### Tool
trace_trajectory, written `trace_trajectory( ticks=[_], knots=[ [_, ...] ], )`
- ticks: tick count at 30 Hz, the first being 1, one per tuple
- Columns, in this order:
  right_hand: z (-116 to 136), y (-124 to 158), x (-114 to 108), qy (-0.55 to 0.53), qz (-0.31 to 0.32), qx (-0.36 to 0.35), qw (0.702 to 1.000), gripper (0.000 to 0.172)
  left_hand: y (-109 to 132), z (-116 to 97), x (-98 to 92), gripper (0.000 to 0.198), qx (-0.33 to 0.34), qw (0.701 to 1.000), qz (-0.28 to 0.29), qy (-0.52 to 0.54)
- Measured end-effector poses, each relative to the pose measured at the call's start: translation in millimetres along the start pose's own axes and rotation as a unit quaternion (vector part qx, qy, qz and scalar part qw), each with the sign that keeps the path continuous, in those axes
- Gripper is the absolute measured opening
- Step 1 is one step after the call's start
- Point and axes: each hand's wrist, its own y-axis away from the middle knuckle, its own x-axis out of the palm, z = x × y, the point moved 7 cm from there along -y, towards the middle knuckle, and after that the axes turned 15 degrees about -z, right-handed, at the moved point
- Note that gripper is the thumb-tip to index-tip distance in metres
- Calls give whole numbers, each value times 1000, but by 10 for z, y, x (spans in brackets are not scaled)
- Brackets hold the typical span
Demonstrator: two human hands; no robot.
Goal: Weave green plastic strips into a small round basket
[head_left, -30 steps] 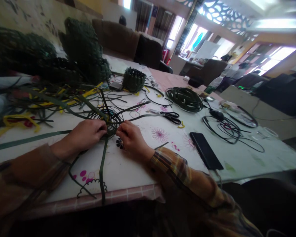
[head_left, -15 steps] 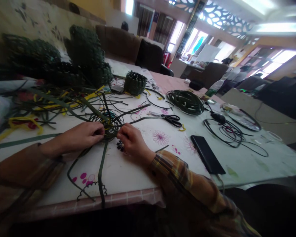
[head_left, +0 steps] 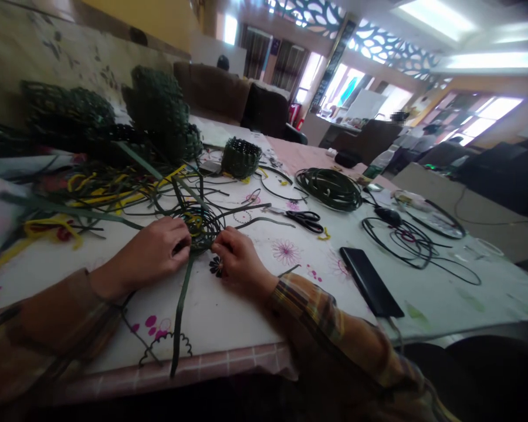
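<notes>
A round woven base [head_left: 205,225] of dark green strips lies on the patterned tablecloth, its long strips fanning out on all sides. My left hand [head_left: 161,249] is closed at the left edge of the weave, fingers curled and pressed together. On the opposite edge my right hand [head_left: 237,255] pinches the rim of the base between thumb and fingers. One flat green strip [head_left: 182,313] runs from between the hands down over the table's front edge. Yellow bits show in the middle of the weave. Exactly which strands the fingertips hold is hidden.
Black-handled scissors [head_left: 303,220] lie right of the base, with a black phone [head_left: 369,281] farther right. Behind are a small green basket [head_left: 241,157], a coil of green strip [head_left: 330,189] and larger baskets [head_left: 156,111]. Loose strips and yellow ties [head_left: 53,228] crowd the left.
My left hand has shifted slightly right along the weave. The long strips on the left have swung, and the weave sits turned a little. The right hand keeps its pinch.
</notes>
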Motion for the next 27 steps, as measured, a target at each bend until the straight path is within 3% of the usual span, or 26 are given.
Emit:
trace_trajectory(
  ticks=[2, 10, 18, 25, 27],
  knots=[
    [-2, 0, -8, -3, 0, 4, 1000, 25, 1, 13, -11, 18, 4, 1000, 18, -18],
    [17, -4, -27, -17, -1, 1, 1000, 23, -27, 57, -5, 22, -89, 995, 52, -14],
    [89, -10, -35, -27, 5, -33, 999, 22, 28, 161, 85, 32, -182, 973, 80, 115],
    [132, 38, 10, -27, 28, -73, 997, 21, -56, 158, 189, 23, -173, 982, 72, -14],
    [117, 36, 5, -25, 25, -72, 997, 21, -86, 169, 229, 22, -183, 980, 79, 2]
  ],
)
